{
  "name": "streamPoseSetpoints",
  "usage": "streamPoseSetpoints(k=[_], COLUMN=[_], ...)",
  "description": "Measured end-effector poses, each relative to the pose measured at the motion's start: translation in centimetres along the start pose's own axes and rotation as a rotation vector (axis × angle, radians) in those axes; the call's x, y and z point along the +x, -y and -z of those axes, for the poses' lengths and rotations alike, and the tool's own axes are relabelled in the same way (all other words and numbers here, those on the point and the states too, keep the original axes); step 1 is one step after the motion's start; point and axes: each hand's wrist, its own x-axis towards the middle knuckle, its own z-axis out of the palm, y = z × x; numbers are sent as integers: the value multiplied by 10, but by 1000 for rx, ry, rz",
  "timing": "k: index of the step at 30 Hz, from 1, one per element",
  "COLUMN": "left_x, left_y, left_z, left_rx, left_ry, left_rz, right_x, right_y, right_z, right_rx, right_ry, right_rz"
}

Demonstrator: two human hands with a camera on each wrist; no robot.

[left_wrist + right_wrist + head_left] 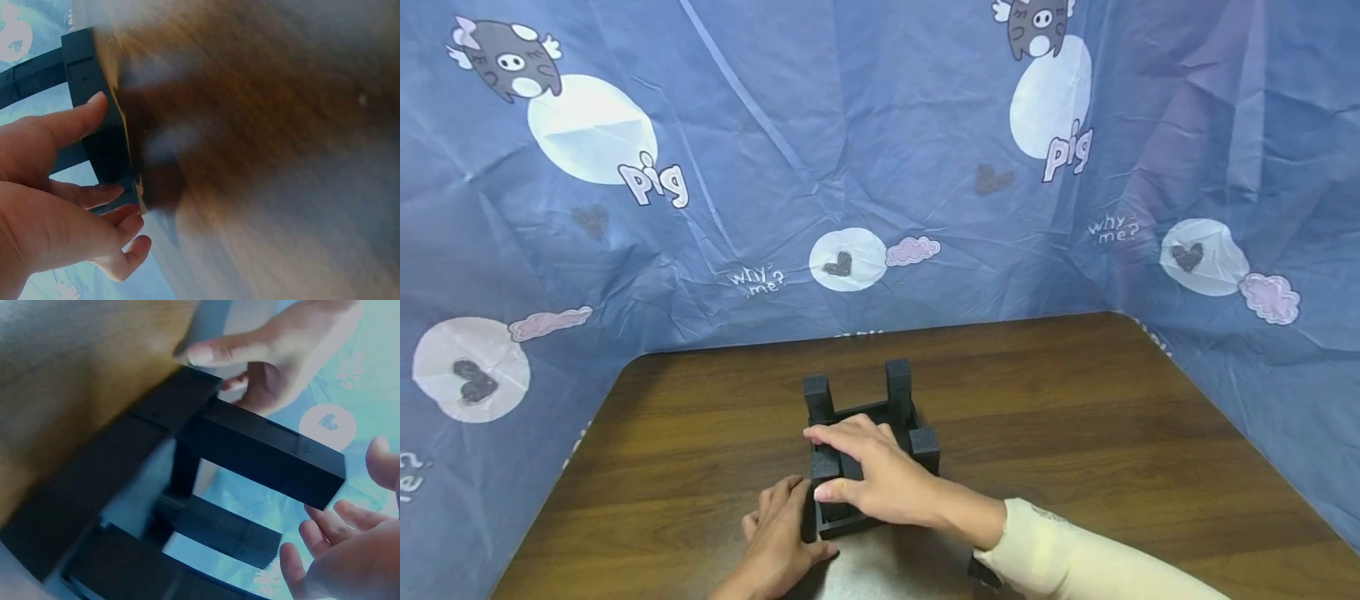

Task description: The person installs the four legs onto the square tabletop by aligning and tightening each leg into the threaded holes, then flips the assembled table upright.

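Observation:
A small black frame (pixel 848 526), shaped like an upturned stool, stands on the table with its square block legs pointing up. My left hand (pixel 777 533) holds its near left corner, thumb at the front side and fingers along the left. In the left wrist view, that thumb lies against the black base (pixel 111 147). My right hand (pixel 883 475) is over the near left leg (pixel 827 467), fingers and thumb spread. The right wrist view shows the right hand's fingers (pixel 350 562) extended around the end of a black leg (pixel 269 453), without curling round it.
Brown wood-grain table (pixel 1075 400) extends around the frame. Behind and beside it hangs a blue printed cloth (pixel 880 150). A dark piece (pixel 983 573) shows below the right sleeve (pixel 1060 550), mostly hidden.

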Motion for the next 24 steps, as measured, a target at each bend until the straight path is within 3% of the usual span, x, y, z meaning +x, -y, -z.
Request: streamPoseSetpoints(k=[11, 18, 24], left_x=[-10, -4, 2], left_y=[10, 10, 6], left_z=[11, 21, 29], left_rx=[32, -29, -39], left_ry=[-132, -88, -84], left_rz=[-79, -36, -46], right_x=[-8, -15, -19], right_y=[5, -6, -28], right_z=[29, 56, 73], right_rx=[-32, -84, -111], right_ry=[-139, -207, -230], right_rz=[107, 109, 74])
